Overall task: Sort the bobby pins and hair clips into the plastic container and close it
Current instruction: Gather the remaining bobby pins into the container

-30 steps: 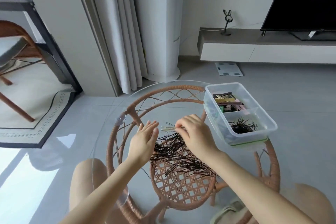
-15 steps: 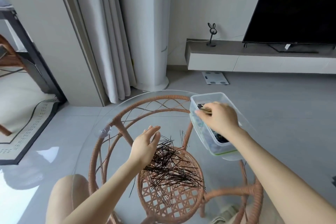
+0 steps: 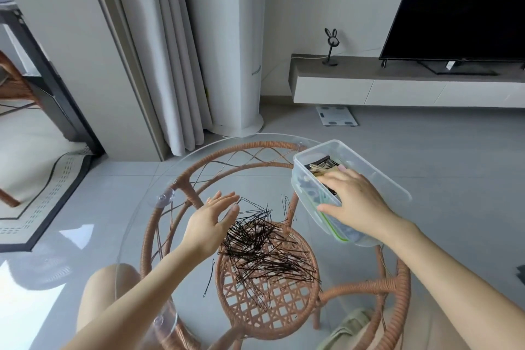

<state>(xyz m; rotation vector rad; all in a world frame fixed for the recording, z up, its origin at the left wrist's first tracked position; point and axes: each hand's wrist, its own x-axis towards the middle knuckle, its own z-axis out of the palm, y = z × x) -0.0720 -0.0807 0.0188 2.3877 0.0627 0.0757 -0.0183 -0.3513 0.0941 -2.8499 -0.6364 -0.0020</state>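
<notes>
Black bobby pins [image 3: 264, 247] lay heaped on the glass table [image 3: 136, 207] by our empty, flat left hand [image 3: 211, 220] while our right hand [image 3: 355, 202], fingers loose, hung over the plastic container [image 3: 392, 187], apparently depositing; next we'd pinch more.

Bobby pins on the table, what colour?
The bobby pins are black, clearest in the head view.

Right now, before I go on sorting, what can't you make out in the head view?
All in the head view:
1. Near compartment of the plastic container: covered by the right hand.
2. Lid: only a green-edged strip under the container shows, partly behind the wrist; cannot tell whether it is the lid.
3. Bobby pins: too thin and tangled to count.
</notes>
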